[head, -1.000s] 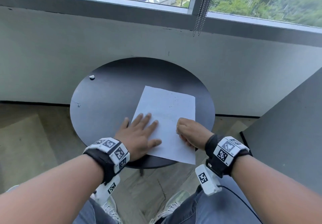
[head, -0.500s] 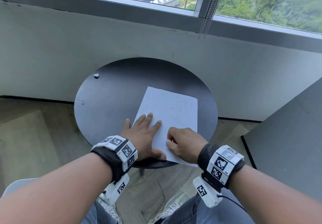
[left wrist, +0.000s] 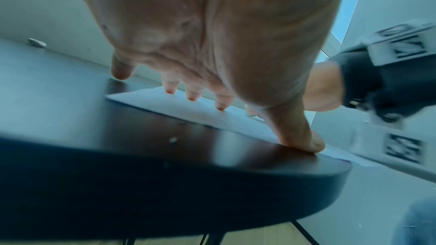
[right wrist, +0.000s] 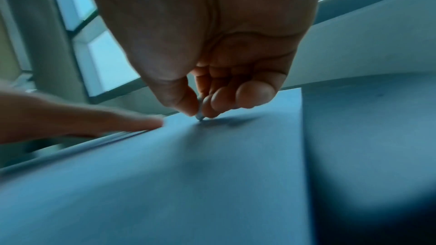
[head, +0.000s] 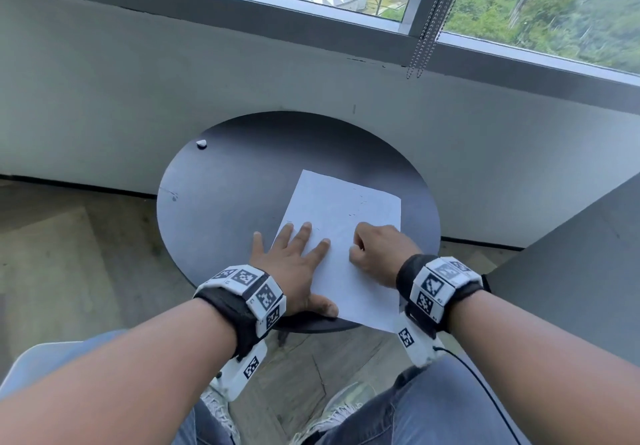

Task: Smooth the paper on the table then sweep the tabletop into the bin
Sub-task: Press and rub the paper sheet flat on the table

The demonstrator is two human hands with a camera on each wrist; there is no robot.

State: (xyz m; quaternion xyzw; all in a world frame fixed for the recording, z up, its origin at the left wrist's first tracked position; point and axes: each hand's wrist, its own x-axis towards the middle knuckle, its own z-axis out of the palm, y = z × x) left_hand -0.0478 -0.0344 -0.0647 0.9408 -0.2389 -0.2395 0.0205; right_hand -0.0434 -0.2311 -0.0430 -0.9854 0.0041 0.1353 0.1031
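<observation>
A white sheet of paper (head: 346, 209) lies on the right half of the round black table (head: 242, 174), its near corner hanging over the edge. My left hand (head: 291, 254) rests flat on the sheet's left edge, fingers straight and spread; the fingertips (left wrist: 193, 96) press the paper (left wrist: 188, 107). My right hand (head: 377, 250) is curled over the middle of the sheet. In the right wrist view its thumb and fingers (right wrist: 200, 113) pinch a small grey object, tip down on the paper (right wrist: 188, 174). What the object is I cannot tell.
A small white scrap (head: 201, 144) lies at the table's far left rim, also in the left wrist view (left wrist: 36, 42). A grey wall and window sill stand behind the table. A bead chain (head: 420, 46) hangs from the window. A dark slab (head: 571, 271) stands at the right.
My right hand slid from the sheet's right edge toward the left hand, then forward onto the middle of the paper. The left hand stayed flat in place.
</observation>
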